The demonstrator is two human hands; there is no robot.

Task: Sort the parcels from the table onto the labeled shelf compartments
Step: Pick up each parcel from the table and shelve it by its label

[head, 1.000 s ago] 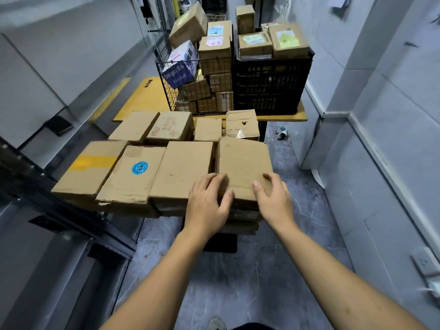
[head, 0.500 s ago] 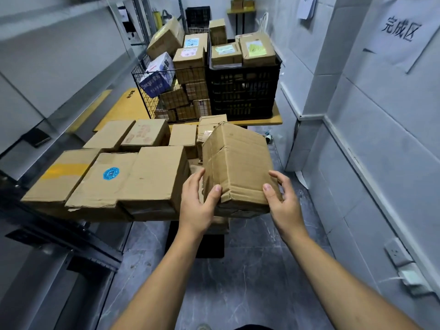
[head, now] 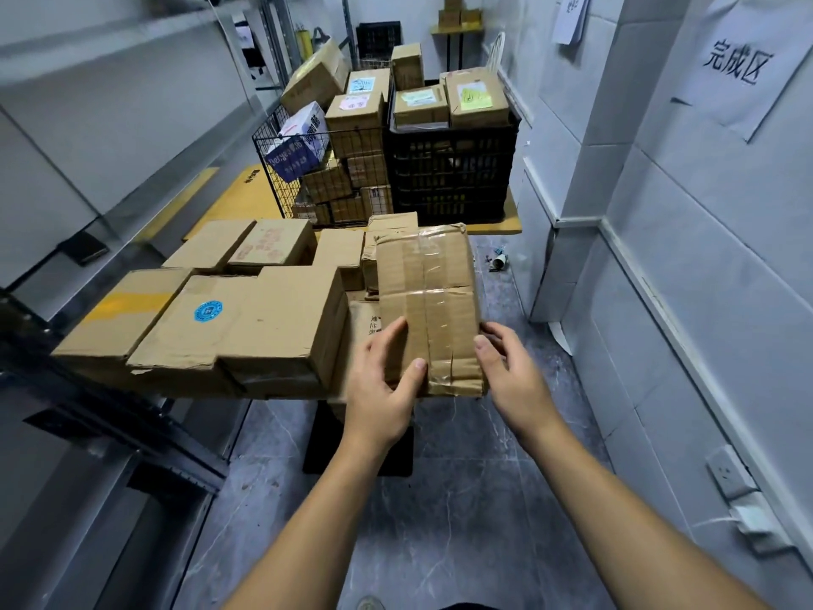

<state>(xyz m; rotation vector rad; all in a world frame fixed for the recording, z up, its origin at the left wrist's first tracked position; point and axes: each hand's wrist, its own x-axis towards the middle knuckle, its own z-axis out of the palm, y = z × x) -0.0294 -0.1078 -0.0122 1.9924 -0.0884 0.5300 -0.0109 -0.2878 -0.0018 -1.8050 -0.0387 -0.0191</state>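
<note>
The taped parcel (head: pixel 426 292) is held tilted up, just right of the blue-stickered box (head: pixel 198 328). The left hand (head: pixel 382 389) grips its lower left edge, thumb on the front. The right hand (head: pixel 510 376) clasps its lower right corner. Beyond the blue-stickered box stands a black crate (head: pixel 453 169), and to its left a metal shelf (head: pixel 132 416).

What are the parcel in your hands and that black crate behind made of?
The held parcel: brown cardboard, matte and creased, banded with glossy clear tape that glints. The black crate: probably moulded plastic, judging by its lattice walls.
</note>
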